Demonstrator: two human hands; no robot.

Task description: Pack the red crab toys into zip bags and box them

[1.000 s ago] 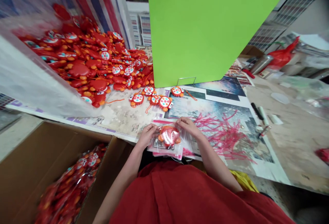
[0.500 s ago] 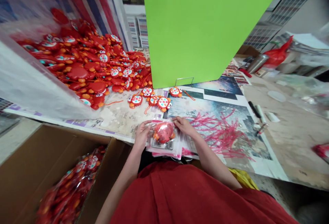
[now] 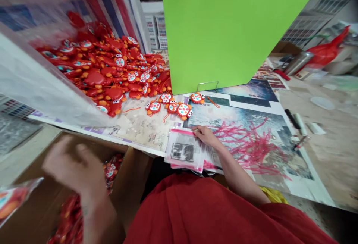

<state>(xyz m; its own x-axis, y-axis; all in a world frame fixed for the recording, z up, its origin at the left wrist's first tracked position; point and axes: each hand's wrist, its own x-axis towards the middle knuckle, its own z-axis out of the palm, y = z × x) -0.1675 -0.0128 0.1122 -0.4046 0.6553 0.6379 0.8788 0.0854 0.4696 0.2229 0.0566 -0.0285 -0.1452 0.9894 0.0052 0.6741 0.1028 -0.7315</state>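
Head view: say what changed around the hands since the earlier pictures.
The left hand has swung left over the cardboard box, and the bagged red toy has left the stack of clear bags, now at the view's lower-left edge. The right hand stays on the stack; the loose red toys look unchanged.

A bright green board [image 3: 237, 31] stands upright on a wire stand [image 3: 207, 86] at top centre, with stacked white plastic crates [image 3: 156, 31] behind its left edge. A striped tarpaulin [image 3: 109, 5] hangs upper left; a red plastic bag [image 3: 327, 52] lies upper right, just beside a steel thermos [image 3: 298, 63].
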